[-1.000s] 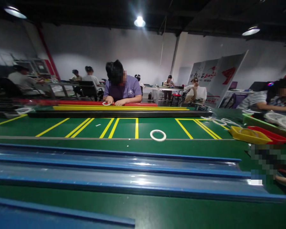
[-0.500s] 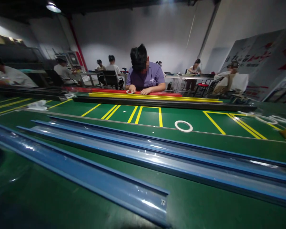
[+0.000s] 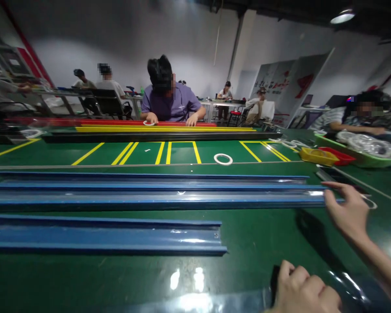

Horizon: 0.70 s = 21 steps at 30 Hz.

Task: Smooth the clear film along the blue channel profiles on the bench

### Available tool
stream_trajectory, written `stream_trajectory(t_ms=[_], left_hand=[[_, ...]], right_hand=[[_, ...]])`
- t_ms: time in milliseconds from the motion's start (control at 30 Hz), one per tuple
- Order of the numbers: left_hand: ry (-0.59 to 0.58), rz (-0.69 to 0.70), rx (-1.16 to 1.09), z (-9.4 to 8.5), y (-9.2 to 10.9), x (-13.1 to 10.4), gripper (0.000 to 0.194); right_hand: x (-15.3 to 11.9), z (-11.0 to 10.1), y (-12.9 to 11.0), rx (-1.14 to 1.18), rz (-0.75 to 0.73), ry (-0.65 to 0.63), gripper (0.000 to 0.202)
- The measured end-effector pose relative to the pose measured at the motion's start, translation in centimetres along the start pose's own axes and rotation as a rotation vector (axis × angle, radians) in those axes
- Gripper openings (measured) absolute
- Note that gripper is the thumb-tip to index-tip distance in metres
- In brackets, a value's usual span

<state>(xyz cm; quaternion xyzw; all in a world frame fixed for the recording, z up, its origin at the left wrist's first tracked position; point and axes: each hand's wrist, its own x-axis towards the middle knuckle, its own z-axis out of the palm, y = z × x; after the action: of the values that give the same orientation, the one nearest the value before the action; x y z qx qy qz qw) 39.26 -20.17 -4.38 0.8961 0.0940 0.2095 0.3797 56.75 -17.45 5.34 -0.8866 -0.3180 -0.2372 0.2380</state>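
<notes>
Several blue plastic channel strips lie across the green table. My right hand (image 3: pixel 348 211) is at the right end of the middle blue channel (image 3: pixel 189 198), thumb and forefinger bent around that end. Below it, at the bottom edge, my left hand (image 3: pixel 308 289) is closed with its fingers curled. A dark edge (image 3: pixel 274 280) shows beside its fingers; what it holds is hidden. Left of this hand, a shiny, clear-looking surface (image 3: pixel 195 302) runs along the bottom. A shorter-reaching blue channel (image 3: pixel 133 234) lies nearer me, and another blue channel (image 3: pixel 150 177) lies behind the middle one.
A white tape ring (image 3: pixel 223 159) lies beyond the channels. Black (image 3: pixel 156 137), yellow (image 3: pixel 169 129) and red strips lie farther back, where a person in purple (image 3: pixel 172 102) works. At right stand a yellow tray (image 3: pixel 317 156), a red tray (image 3: pixel 340 156) and a green basket (image 3: pixel 374 161).
My view has swung to the right and levelled, so the blue channels now run nearly straight across. Both my hands have come into view at the right.
</notes>
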Motion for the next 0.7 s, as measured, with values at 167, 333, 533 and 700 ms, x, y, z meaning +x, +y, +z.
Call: stream_trajectory(t_ms=[167,333,533,700], left_hand=[[0.117,0.430,0.300,-1.0,0.2,-1.0,0.020],[0.084,0.797,0.378,-1.6,-0.4,-1.6,0.035],[0.132,0.767,0.564,-6.9,-0.1,-4.1,0.031],[0.089,0.507,0.759,-13.8,-0.5,-9.2,0.019]], right_hand=[[-4.8,-0.1,-2.1,0.619,-0.133,-0.091,0.018],[-8.1,-0.7,-4.3,0.986,-0.001,-0.101,0.014],[-10.5,-1.0,-7.2,1.158,-0.010,-0.204,0.013],[-10.9,-1.2,-10.3,1.328,0.033,-0.142,0.011]])
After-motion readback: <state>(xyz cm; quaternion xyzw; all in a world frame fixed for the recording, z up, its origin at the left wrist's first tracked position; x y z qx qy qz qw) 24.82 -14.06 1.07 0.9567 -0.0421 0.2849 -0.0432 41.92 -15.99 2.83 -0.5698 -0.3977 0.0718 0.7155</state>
